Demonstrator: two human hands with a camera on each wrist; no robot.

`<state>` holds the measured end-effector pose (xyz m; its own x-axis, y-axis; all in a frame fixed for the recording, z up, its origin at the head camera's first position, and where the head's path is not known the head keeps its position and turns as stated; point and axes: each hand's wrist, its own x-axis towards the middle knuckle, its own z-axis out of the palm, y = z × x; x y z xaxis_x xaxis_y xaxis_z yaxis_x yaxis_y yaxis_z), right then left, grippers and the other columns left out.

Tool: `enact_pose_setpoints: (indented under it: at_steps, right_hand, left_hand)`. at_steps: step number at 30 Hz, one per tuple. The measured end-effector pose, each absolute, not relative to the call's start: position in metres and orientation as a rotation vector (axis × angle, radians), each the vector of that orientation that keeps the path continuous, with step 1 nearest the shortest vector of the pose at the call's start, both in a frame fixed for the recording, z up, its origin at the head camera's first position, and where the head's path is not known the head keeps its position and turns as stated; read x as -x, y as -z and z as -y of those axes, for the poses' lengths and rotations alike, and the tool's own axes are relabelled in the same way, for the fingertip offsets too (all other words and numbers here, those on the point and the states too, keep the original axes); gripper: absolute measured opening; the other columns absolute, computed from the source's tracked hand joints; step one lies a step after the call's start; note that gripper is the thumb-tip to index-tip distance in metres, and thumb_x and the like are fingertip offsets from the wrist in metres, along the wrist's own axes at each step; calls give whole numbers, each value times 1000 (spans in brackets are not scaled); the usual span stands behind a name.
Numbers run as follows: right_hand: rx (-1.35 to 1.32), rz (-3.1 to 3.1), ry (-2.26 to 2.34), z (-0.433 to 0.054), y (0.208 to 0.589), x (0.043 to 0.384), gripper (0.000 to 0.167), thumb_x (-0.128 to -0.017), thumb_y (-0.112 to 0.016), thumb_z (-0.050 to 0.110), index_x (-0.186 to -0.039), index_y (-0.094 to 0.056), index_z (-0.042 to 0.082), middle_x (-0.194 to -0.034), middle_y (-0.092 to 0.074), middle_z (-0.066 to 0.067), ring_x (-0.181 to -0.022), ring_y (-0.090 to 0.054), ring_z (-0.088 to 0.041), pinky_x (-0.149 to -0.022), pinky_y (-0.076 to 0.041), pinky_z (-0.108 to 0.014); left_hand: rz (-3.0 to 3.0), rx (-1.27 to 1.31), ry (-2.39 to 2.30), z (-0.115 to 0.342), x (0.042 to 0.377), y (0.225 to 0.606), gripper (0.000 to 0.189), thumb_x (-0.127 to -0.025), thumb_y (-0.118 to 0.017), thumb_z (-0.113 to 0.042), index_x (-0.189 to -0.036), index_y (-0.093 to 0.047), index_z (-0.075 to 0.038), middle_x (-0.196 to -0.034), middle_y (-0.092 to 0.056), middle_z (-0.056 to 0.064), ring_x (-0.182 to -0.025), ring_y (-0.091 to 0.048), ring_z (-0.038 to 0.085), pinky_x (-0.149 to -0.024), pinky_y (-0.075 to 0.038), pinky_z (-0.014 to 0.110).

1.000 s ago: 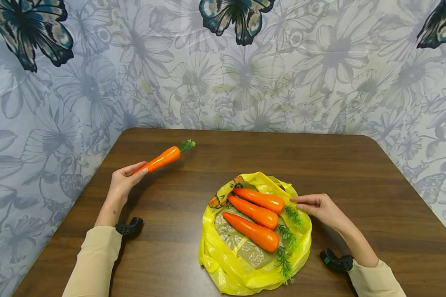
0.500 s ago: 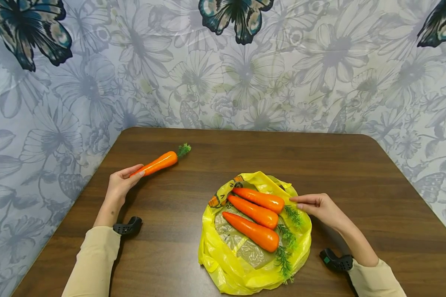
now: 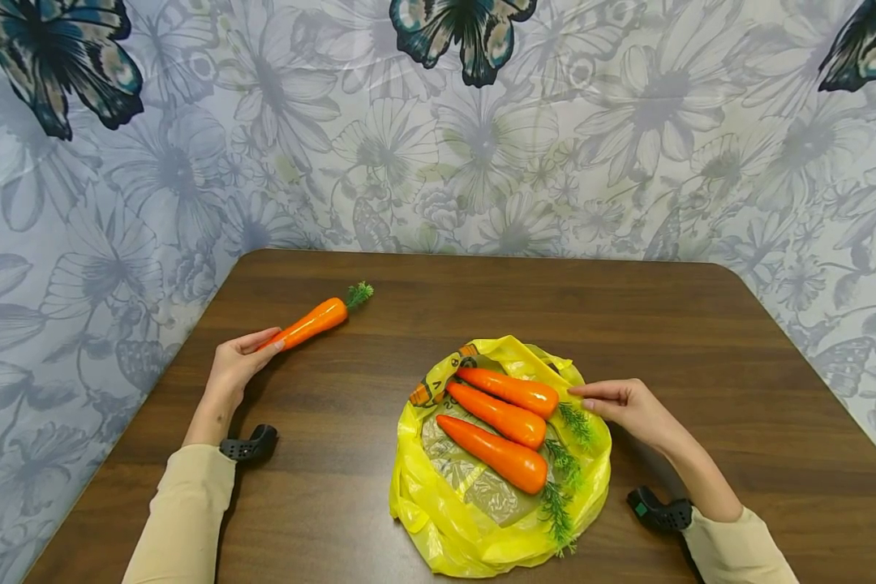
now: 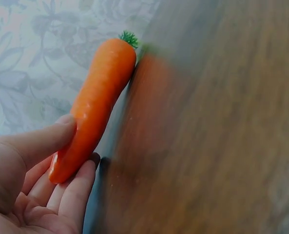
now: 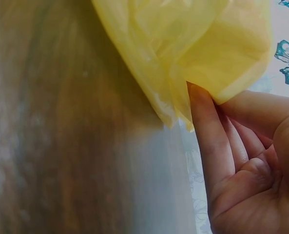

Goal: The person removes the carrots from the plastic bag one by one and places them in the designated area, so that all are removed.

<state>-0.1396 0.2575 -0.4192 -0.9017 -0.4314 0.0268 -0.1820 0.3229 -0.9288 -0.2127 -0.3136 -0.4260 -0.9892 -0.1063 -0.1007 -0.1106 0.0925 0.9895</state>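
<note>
My left hand [image 3: 235, 365] pinches an orange carrot [image 3: 315, 319] near its thin tip, thumb on one side and fingers on the other. The carrot's green top points away to the upper right, and in the left wrist view the carrot [image 4: 98, 92] lies against or just over the wood. My right hand [image 3: 631, 410] pinches the right rim of a yellow plastic bag [image 3: 438, 519]; the right wrist view shows thumb and fingertips on the thin bag film [image 5: 222, 53]. Three more carrots [image 3: 496, 415] lie side by side in the bag's opening, green tops toward the right.
The bag stands on a brown wooden table [image 3: 321, 503], right of its middle. Behind the table rises a wall [image 3: 482, 178] with flower wallpaper and butterfly decorations [image 3: 467, 32]. Each wrist wears a black band [image 3: 250, 444].
The left hand has shifted slightly left with the carrot, and the carrot's leafy end has come down a little. The right hand and bag stay nearly still.
</note>
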Motion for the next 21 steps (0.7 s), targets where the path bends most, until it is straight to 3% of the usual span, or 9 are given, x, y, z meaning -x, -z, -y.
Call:
enact_pose_setpoints:
  at_steps: [5, 12, 21]
  right_hand:
    - [556, -2358, 1613, -257, 419, 139, 29, -93, -57, 2, -117, -58, -14, -111, -60, -27, -96, -62, -8, -77, -51, -26]
    - [554, -2352, 1616, -257, 419, 139, 29, -93, -57, 2, -117, -58, -14, -111, -60, -28, -96, -61, -8, -77, -51, -26]
    - [541, -2365, 1606, -257, 419, 140, 29, -93, -57, 3, -117, -58, -14, -111, -60, -28, -95, -62, -8, -77, -51, -25]
  left_hand:
    - [-2404, 213, -2021, 315, 211, 427, 59, -86, -70, -18, -133, -45, 9, -107, -62, -11, -90, -55, -4, -78, -46, 14]
    - [-2588, 172, -1838, 314, 211, 426, 53, -87, -69, -19, -131, -51, 6, -129, -51, 16, -107, -52, 6, -80, -43, 11]
    - [-2623, 157, -1781, 313, 211, 424, 51, -87, -69, -16, -130, -51, 6, -129, -49, 22, -111, -53, 10, -81, -43, 11]
